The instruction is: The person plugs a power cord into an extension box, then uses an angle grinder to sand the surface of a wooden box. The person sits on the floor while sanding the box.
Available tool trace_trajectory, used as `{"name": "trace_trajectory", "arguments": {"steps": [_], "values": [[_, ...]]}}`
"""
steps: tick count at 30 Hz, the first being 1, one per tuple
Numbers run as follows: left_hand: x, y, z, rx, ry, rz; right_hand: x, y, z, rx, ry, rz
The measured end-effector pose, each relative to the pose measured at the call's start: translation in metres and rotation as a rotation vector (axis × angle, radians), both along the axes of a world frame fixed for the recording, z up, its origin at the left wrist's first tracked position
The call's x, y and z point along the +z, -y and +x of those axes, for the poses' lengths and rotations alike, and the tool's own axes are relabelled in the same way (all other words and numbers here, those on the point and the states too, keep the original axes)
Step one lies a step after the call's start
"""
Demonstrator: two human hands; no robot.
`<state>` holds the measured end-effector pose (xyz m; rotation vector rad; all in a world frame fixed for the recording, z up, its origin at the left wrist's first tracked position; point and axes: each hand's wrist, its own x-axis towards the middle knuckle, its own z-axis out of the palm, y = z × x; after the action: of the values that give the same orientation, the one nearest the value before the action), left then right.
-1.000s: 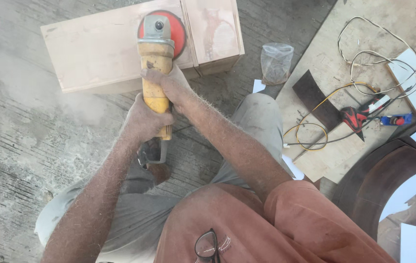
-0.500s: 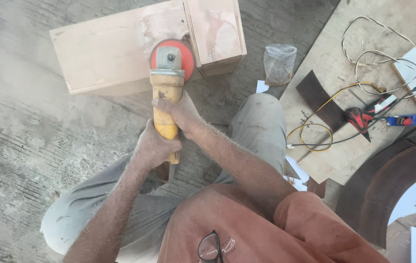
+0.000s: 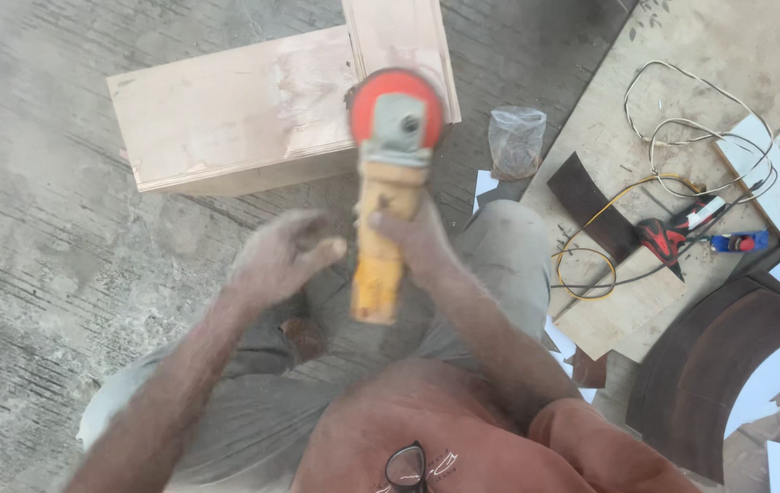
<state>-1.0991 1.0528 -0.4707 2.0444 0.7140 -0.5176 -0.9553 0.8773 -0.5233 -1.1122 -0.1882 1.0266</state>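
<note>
The right hand is closed round the yellow grinder, its orange disc hanging over the near edge of the wood box on the concrete floor. The left hand is open beside the handle, fingers loose, gripping nothing. This looks like sanding the box between passes — any further pass would call for both hands on the tool and the disc laid flat on the wood. A clear plastic bag stands near the box; its contents are too blurred to tell.
</note>
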Motion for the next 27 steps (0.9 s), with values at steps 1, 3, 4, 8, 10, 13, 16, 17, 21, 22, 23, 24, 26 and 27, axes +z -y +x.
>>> {"name": "trace_trajectory", "arguments": {"steps": [1, 3, 4, 8, 10, 13, 16, 17, 21, 22, 23, 24, 26, 27], "values": [[-0.01, -0.018, 0.024, -0.261, 0.08, 0.392, 0.0, 0.009, 0.02, -0.051, -0.016, 0.064], [-0.036, -0.039, 0.068, -0.545, 0.201, 0.704, 0.0, 0.03, 0.05, -0.15, -0.019, 0.184], [-0.05, -0.043, 0.08, -0.555, 0.213, 0.721, -0.002, 0.035, 0.064, -0.208, 0.006, 0.258], [-0.105, -0.03, 0.11, -0.615, 0.293, 0.701, -0.01, 0.07, 0.09, -0.3, 0.078, 0.238], [-0.119, -0.03, 0.108, -0.633, 0.307, 0.746, -0.018, 0.079, 0.093, -0.304, 0.07, 0.234], [-0.127, -0.04, 0.1, -0.571, 0.298, 0.772, -0.028, 0.084, 0.089, -0.307, 0.014, 0.236], [-0.125, -0.044, 0.104, -0.44, 0.232, 0.759, -0.032, 0.079, 0.088, -0.322, 0.045, 0.221], [-0.124, -0.042, 0.108, -0.395, 0.2, 0.748, -0.033, 0.077, 0.088, -0.322, 0.066, 0.214], [-0.124, -0.023, 0.14, -0.276, 0.214, 0.656, -0.03, 0.071, 0.082, -0.297, 0.074, 0.168], [-0.124, -0.022, 0.152, -0.274, 0.238, 0.649, -0.03, 0.069, 0.082, -0.291, 0.08, 0.169], [-0.123, -0.024, 0.162, -0.273, 0.263, 0.644, -0.03, 0.067, 0.081, -0.284, 0.088, 0.171], [-0.122, -0.028, 0.171, -0.281, 0.245, 0.616, -0.03, 0.067, 0.081, -0.28, 0.097, 0.17], [-0.12, -0.043, 0.188, -0.295, 0.217, 0.569, -0.03, 0.065, 0.081, -0.273, 0.067, 0.202], [-0.118, -0.051, 0.193, -0.283, 0.217, 0.573, -0.031, 0.065, 0.081, -0.269, 0.048, 0.212]]}}
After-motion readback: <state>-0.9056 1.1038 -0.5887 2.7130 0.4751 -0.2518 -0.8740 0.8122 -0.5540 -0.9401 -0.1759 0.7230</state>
